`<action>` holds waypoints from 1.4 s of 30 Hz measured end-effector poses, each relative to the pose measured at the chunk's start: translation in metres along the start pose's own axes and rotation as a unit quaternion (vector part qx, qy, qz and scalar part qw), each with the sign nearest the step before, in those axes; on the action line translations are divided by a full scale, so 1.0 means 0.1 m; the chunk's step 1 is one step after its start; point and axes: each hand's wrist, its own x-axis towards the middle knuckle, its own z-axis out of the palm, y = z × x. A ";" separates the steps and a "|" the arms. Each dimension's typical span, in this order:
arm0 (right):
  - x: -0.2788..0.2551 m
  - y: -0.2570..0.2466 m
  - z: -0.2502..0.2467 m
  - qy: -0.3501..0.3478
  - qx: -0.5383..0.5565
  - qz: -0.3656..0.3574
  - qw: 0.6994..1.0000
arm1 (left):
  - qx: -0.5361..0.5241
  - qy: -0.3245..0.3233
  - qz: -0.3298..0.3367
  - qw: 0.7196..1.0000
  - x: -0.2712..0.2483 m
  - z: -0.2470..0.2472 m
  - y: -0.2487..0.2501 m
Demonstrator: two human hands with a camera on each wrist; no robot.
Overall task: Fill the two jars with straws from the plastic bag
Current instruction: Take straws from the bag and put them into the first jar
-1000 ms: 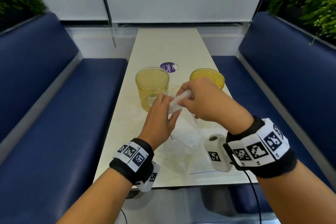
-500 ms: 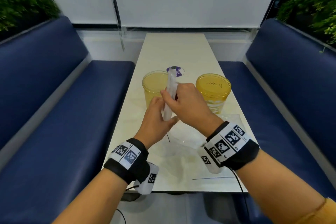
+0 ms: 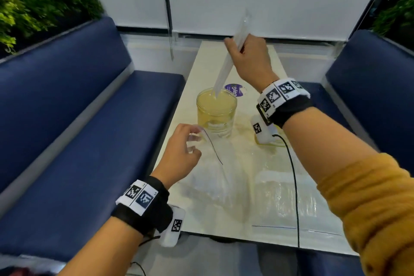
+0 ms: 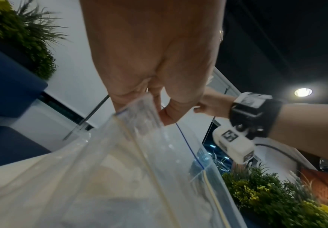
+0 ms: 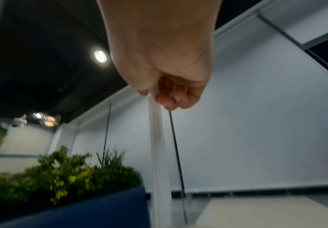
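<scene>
Nearest, one clear plastic bag (image 3: 226,177) lies on the pale surface (image 3: 266,226), its opened edge pinched and lifted by the left hand (image 3: 179,154). Beyond it stand two yellow-tinted jars: the left jar (image 3: 216,114) in plain view, the right jar (image 3: 276,141) largely hidden behind the right wrist. Higher and farther, the right hand (image 3: 251,60) grips a bundle of clear straws (image 3: 228,60), count indistinct, tilted with the lower ends at the left jar's mouth. One purple sticker (image 3: 234,90) lies past the jars.
</scene>
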 end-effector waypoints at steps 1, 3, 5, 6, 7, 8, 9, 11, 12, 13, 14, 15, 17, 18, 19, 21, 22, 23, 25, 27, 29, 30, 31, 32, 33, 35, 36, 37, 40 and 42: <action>-0.01 0.07 0.14 -0.015 -0.013 0.013 1.000 | 0.000 -0.004 0.001 1.000 -0.01 -0.02 0.01; -0.03 0.21 0.42 -0.056 -0.042 0.037 0.997 | 0.007 -0.013 0.001 1.000 -0.02 -0.07 0.05; -0.08 0.33 0.63 -0.116 -0.080 0.063 0.988 | 0.029 -0.022 0.002 0.999 -0.01 -0.13 0.10; -0.11 0.39 0.71 -0.151 -0.104 0.076 0.980 | 0.041 -0.024 0.003 0.999 0.00 -0.16 0.11; -0.13 0.43 0.77 -0.186 -0.129 0.084 0.970 | 0.051 -0.024 0.005 0.998 0.01 -0.19 0.13; -0.15 0.47 0.80 -0.219 -0.151 0.093 0.959 | 0.062 -0.023 0.005 0.998 0.02 -0.22 0.14; -0.17 0.50 0.83 -0.245 -0.166 0.104 0.950 | 0.073 -0.023 0.006 0.997 0.04 -0.24 0.14; -0.20 0.53 0.84 -0.271 -0.179 0.134 0.936 | 0.095 -0.031 -0.001 0.995 0.05 -0.28 0.16; -0.21 0.54 0.82 -0.275 -0.187 0.146 0.932 | 0.109 -0.036 -0.007 0.993 0.06 -0.30 0.18; -0.22 0.55 0.79 -0.273 -0.195 0.154 0.929 | 0.134 -0.040 -0.010 0.990 0.06 -0.31 0.20; -0.23 0.54 0.75 -0.267 -0.205 0.157 0.928 | 0.170 -0.043 -0.012 0.985 0.05 -0.33 0.24; -0.24 0.51 0.68 -0.256 -0.214 0.153 0.930 | 0.211 -0.047 -0.014 0.976 0.05 -0.35 0.28; -0.27 0.42 0.50 -0.206 -0.222 0.134 0.944 | 0.280 -0.055 -0.011 0.958 0.06 -0.38 0.38; -0.30 0.35 0.39 -0.178 -0.221 0.122 0.951 | 0.298 -0.059 -0.007 0.953 0.07 -0.38 0.43; -0.34 0.26 0.28 -0.152 -0.223 0.107 0.957 | 0.304 -0.065 -0.006 0.951 0.08 -0.37 0.46; -0.44 0.04 0.06 -0.106 -0.229 0.075 0.965 | 0.287 -0.080 -0.009 0.955 0.13 -0.34 0.52; -0.51 -0.09 -0.02 -0.085 -0.222 0.056 0.970 | 0.272 -0.086 -0.016 0.958 0.15 -0.32 0.54; -0.60 -0.22 -0.08 -0.075 -0.204 0.040 0.975 | 0.259 -0.088 -0.022 0.962 0.17 -0.30 0.56; -0.83 -0.45 -0.19 -0.114 -0.158 0.025 0.981 | 0.251 -0.083 -0.022 0.964 0.20 -0.24 0.59; -1.07 -0.57 -0.23 -0.212 -0.137 0.028 0.967 | 0.262 -0.081 -0.014 0.962 0.23 -0.19 0.63; -1.30 -0.58 -0.21 -0.309 -0.139 0.053 0.939 | 0.265 -0.090 -0.010 0.960 0.23 -0.15 0.68; -1.40 -0.54 -0.18 -0.338 -0.162 0.059 0.925 | 0.257 -0.098 -0.012 0.961 0.22 -0.12 0.69; -1.48 -0.48 -0.13 -0.358 -0.209 0.057 0.909 | 0.242 -0.105 -0.013 0.965 0.21 -0.09 0.70; -1.55 -0.41 -0.08 -0.372 -0.264 0.052 0.888 | 0.222 -0.109 -0.013 0.969 0.20 -0.06 0.70; -1.64 -0.34 -0.03 -0.387 -0.315 0.053 0.865 | 0.202 -0.110 -0.010 0.973 0.18 -0.02 0.70; -1.79 -0.21 0.03 -0.425 -0.385 0.074 0.816 | 0.166 -0.107 -0.002 0.980 0.15 0.04 0.71; -1.86 -0.16 0.04 -0.442 -0.406 0.086 0.795 | 0.151 -0.105 0.003 0.983 0.14 0.08 0.70; -1.91 -0.10 0.04 -0.459 -0.421 0.093 0.776 | 0.140 -0.107 0.004 0.984 0.14 0.11 0.71; -2.01 0.03 0.04 -0.481 -0.425 0.102 0.759 | 0.121 -0.125 0.007 0.985 0.11 0.20 0.69; -2.02 0.09 0.02 -0.478 -0.417 0.110 0.765 | 0.139 -0.123 0.027 0.982 0.11 0.24 0.67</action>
